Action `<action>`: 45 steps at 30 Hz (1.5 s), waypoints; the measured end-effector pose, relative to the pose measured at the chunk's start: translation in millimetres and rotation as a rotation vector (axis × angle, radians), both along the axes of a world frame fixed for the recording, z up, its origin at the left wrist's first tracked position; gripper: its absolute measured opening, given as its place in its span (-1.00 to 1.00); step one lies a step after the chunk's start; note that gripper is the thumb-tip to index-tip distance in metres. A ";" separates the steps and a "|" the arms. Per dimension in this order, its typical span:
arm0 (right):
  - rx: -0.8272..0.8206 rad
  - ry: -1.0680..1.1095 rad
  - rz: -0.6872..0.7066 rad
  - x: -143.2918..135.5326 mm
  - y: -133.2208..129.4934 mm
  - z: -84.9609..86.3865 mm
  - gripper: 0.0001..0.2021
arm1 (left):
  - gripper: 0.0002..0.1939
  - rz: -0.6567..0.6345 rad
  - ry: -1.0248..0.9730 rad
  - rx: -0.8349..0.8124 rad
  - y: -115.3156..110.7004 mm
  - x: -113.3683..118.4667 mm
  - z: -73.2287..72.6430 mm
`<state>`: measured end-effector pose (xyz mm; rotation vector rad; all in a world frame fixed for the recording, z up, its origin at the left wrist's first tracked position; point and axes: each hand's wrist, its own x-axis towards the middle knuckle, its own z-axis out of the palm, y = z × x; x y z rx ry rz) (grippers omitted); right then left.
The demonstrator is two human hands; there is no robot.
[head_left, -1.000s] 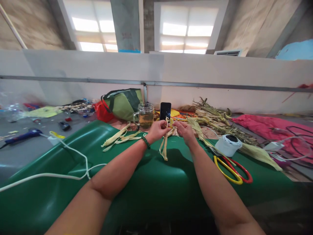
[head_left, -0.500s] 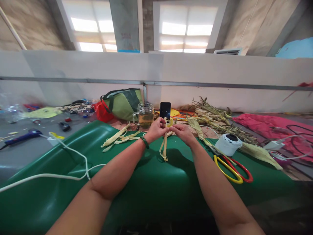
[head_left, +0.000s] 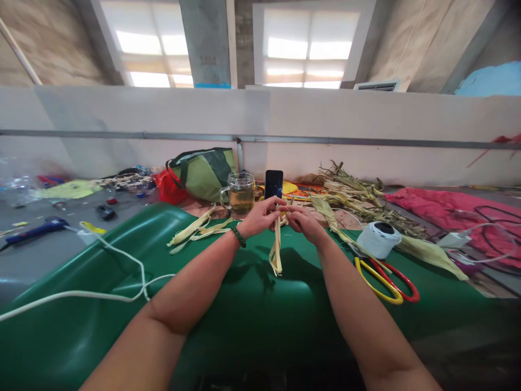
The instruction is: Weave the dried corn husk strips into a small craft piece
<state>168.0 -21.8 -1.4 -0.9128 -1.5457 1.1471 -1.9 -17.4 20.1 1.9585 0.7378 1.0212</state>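
Observation:
Pale corn husk strips (head_left: 277, 250) hang in a loop below my fingers, above a green sheet (head_left: 252, 326). My left hand (head_left: 264, 215), with a dark beaded bracelet at its wrist, pinches the upper end of the strips. Close against it, my right hand (head_left: 303, 221) has its fingers closed at the same spot; the exact hold there is too small to make out. More husk pieces (head_left: 197, 228) lie left of my hands. To the right are a white spool of thread (head_left: 377, 241) and scissors (head_left: 382, 279) with one yellow and one red handle.
Behind my hands stand a glass mug (head_left: 241, 193) of amber liquid and an upright phone (head_left: 273, 183). Dried stalks (head_left: 358, 203) are heaped at the back right. A white cable (head_left: 101, 294) crosses the green sheet at left. A green bag (head_left: 207, 172) leans by the wall.
My fingers have shifted: the left hand now lies flatter over the top of the strips, and the right fingers are bent more. The hanging loop has turned and sits slightly lower.

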 end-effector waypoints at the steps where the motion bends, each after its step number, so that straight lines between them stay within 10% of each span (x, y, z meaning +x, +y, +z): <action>1: 0.012 0.003 0.012 -0.5 -0.1 -0.3 -0.70 | -0.69 -0.012 0.005 -0.001 0.6 -0.5 0.1; 25: 0.317 -0.329 -0.098 1.1 5.6 -3.4 -0.56 | -0.85 0.187 0.240 0.167 23.7 -1.6 -15.6; 30: 0.420 -0.410 -0.181 0.5 8.3 -8.8 -0.60 | -0.82 0.402 0.586 0.469 10.1 -1.8 -7.4; 34: 0.407 -0.434 -0.250 -2.1 10.1 -9.9 -0.68 | -0.75 0.328 0.799 0.738 -3.6 2.7 0.3; 41: 0.548 -0.610 -0.571 16.7 -65.3 -0.4 -0.80 | -0.78 0.196 0.893 0.674 4.5 0.5 -7.4; 45: 0.270 -1.033 -0.747 82.5 -121.7 -14.0 -0.81 | -0.80 0.289 0.691 0.549 17.7 -4.3 -16.1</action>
